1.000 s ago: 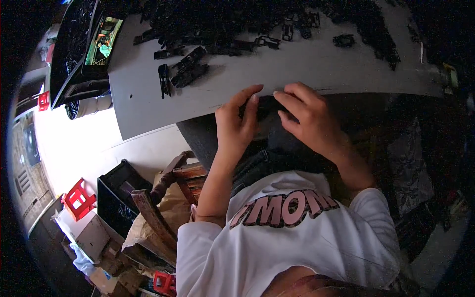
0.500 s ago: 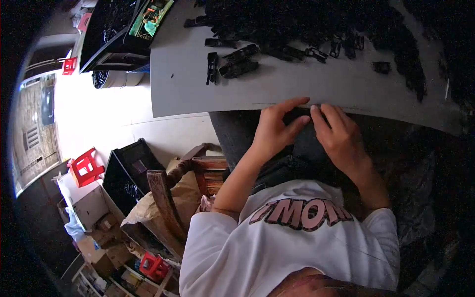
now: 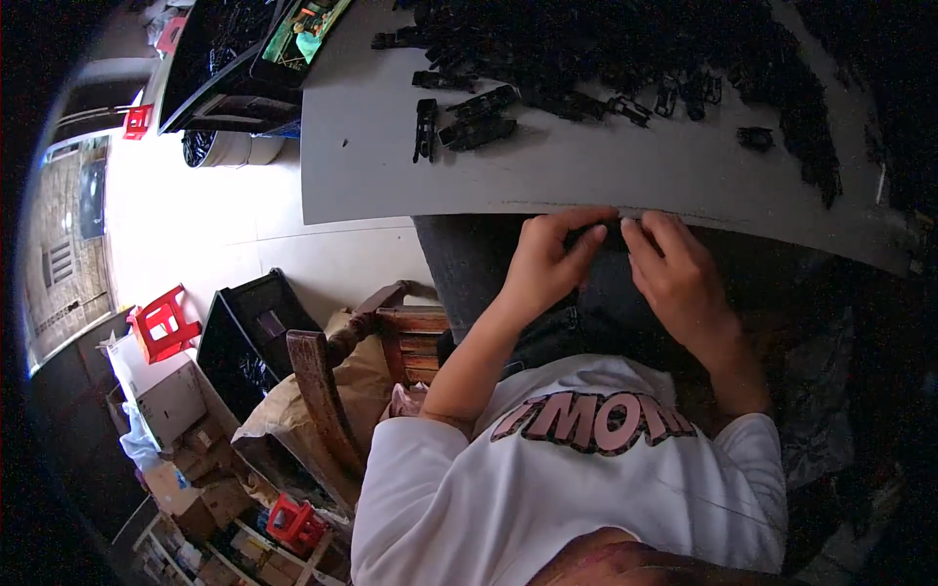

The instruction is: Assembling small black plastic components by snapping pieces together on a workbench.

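At the near edge of the grey table (image 3: 371,186), my two hands meet with fingertips almost touching. My left hand (image 3: 559,256) is closed in a pinch, thumb below the forefinger. My right hand (image 3: 676,266) is closed too, its fingers bent toward the left fingertips. Something small and dark may be between them, but it blends into the dark background and I cannot make it out. Beyond the hands lie loose black clip-like plastic pieces: one upright piece (image 3: 425,130), a pair (image 3: 478,119) side by side, and a single piece (image 3: 755,138) on the right.
A large heap of black pieces (image 3: 606,49) covers the table's far part. A lit screen (image 3: 303,34) leans at far left beside a black crate (image 3: 210,107). Left of me are a wooden chair (image 3: 322,396), a black bin (image 3: 249,337), a red stool (image 3: 164,324) and cardboard boxes (image 3: 200,498).
Both hands stay at the table edge; the left fingertips have drawn closer together, and the right fingers have shifted slightly. The whole view has tilted a little.
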A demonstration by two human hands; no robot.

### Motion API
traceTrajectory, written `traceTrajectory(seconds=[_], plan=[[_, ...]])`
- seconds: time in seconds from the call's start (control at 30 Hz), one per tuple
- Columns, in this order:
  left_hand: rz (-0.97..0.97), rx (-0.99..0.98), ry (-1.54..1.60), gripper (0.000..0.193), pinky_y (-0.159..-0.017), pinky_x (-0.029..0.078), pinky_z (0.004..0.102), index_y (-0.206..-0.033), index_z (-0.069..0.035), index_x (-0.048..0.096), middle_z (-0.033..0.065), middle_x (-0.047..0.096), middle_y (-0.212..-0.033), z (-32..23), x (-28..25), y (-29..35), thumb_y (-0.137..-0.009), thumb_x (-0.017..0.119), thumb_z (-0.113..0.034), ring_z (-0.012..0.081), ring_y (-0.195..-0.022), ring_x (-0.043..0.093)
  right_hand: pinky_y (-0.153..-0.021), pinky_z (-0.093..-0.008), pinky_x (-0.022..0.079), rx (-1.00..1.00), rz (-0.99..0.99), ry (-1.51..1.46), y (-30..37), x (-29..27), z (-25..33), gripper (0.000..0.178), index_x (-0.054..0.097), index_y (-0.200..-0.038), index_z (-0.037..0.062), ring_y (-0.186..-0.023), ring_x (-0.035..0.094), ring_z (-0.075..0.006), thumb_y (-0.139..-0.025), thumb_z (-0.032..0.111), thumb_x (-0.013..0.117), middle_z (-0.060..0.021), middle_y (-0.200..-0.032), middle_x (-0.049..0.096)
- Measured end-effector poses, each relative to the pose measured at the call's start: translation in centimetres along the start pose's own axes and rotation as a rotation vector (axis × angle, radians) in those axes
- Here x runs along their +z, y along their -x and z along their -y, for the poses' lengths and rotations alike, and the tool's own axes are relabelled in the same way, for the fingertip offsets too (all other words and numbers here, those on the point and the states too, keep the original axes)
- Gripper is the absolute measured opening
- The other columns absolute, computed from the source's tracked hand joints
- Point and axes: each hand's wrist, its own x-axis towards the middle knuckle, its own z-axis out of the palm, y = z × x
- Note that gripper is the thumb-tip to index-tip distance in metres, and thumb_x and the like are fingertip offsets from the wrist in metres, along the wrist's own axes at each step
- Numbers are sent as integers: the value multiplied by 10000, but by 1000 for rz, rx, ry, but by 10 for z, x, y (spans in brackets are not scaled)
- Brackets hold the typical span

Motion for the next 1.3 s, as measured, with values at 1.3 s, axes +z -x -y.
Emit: traceTrajectory(seconds=[1.3], plan=[[-562, 613, -1153, 266, -698, 462, 345, -1011, -74, 587, 79, 546, -980, -17, -56, -13, -745, 607, -63, 260, -843, 526, -680, -339, 481, 185, -418, -281, -37, 41, -58, 204, 560, -1039, 46, -858, 569, -251, -837, 69, 582, -95, -1027, 526]])
